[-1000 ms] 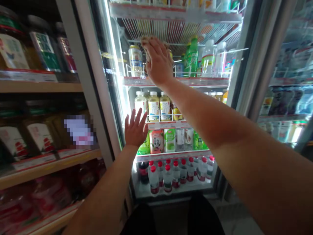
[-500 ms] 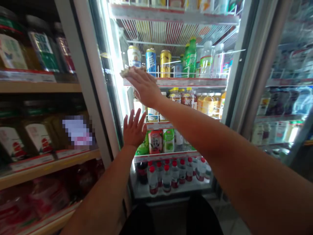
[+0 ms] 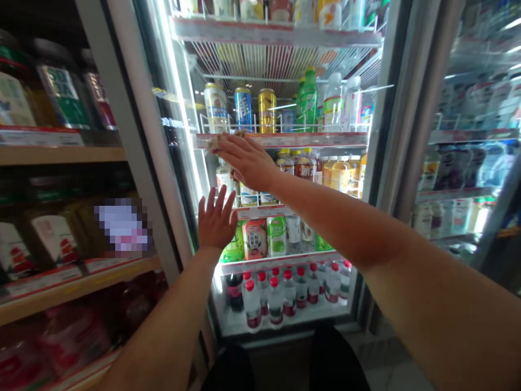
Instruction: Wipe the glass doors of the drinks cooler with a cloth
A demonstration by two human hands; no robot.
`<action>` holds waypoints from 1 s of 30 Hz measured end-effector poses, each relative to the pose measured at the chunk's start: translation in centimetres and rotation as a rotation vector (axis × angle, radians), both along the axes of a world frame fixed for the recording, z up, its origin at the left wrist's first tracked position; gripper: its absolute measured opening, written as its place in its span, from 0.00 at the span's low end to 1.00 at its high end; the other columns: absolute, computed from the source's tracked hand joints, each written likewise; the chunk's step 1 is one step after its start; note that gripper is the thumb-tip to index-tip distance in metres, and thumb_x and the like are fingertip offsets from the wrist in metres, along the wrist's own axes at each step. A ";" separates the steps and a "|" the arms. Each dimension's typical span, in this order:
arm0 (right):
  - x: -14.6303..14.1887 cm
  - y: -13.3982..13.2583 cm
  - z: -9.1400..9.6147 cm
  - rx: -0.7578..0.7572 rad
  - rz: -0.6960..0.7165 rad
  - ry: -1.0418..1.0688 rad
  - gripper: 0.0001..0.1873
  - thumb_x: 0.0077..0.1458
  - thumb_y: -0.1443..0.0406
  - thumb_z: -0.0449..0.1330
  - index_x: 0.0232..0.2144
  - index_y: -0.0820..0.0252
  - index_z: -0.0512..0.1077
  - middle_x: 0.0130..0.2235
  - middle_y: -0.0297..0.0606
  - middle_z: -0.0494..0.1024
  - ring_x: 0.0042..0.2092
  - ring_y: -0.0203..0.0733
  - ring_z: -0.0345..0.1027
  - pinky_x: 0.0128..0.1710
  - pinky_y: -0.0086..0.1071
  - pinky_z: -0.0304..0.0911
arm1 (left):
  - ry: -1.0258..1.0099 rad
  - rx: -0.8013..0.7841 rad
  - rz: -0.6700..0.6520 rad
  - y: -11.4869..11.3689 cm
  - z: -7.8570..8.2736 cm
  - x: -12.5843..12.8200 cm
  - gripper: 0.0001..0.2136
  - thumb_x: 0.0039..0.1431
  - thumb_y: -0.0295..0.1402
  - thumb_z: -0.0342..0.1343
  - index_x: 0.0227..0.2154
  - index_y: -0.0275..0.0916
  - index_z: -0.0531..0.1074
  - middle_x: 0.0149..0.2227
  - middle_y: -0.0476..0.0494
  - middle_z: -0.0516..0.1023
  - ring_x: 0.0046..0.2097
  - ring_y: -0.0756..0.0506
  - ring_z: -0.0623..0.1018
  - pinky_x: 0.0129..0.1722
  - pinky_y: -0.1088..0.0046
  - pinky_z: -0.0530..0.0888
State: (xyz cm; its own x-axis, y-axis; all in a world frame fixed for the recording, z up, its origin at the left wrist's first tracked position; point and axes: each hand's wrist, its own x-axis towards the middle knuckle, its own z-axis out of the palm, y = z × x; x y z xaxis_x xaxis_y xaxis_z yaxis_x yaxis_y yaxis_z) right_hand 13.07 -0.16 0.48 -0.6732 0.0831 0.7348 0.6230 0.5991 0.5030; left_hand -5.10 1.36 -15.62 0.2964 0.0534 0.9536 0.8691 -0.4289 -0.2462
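My right hand (image 3: 254, 163) lies flat over a crumpled, light-brown patterned cloth (image 3: 217, 143), pressing it to the glass of a drinks fridge door. The cloth shows past the fingertips, level with the shelf edge under the cans; the rest is hidden by the palm. Lower and to the left, my left hand (image 3: 217, 224) has its fingers spread and its palm toward the glass, with nothing in it. It appears to rest on the door, in front of the cartons. Behind the glass are a blue can (image 3: 243, 108), a gold can (image 3: 267, 111) and a green bottle (image 3: 308, 100).
Red-capped water bottles (image 3: 274, 301) stand on the fridge's bottom shelf. To the left, a wooden-edged shelf (image 3: 61, 156) holds large bottles. A metal door frame (image 3: 407, 114) and another glass-fronted fridge are on the right. My dark-clad knees (image 3: 337, 358) show below.
My right hand and the cloth have slid down the glass, from the base of the cans to the shelf edge. My left hand stays nearly in place. The view has shifted slightly.
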 end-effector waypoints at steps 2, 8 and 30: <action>0.4 -0.2 -0.5 0.001 -0.006 -0.092 0.32 0.58 0.74 0.52 0.64 0.54 0.62 0.69 0.36 0.61 0.72 0.45 0.47 0.74 0.48 0.39 | -0.005 -0.008 -0.007 0.0 0.0 0.0 0.28 0.70 0.35 0.49 0.71 0.47 0.53 0.71 0.43 0.54 0.73 0.38 0.48 0.71 0.50 0.47; 1.2 -0.2 0.7 0.006 -0.015 0.013 0.33 0.58 0.74 0.52 0.65 0.54 0.61 0.69 0.37 0.62 0.72 0.46 0.46 0.74 0.51 0.36 | -0.021 -0.035 -0.015 -0.2 0.1 0.0 0.28 0.70 0.36 0.49 0.70 0.47 0.54 0.71 0.43 0.55 0.73 0.37 0.49 0.71 0.49 0.47; 4.5 -0.4 -0.4 -0.014 0.001 0.051 0.34 0.57 0.74 0.55 0.64 0.51 0.63 0.69 0.36 0.62 0.72 0.45 0.46 0.74 0.50 0.39 | -0.004 0.001 -0.004 0.0 0.0 0.0 0.29 0.70 0.35 0.50 0.71 0.47 0.52 0.71 0.43 0.54 0.73 0.38 0.49 0.71 0.51 0.46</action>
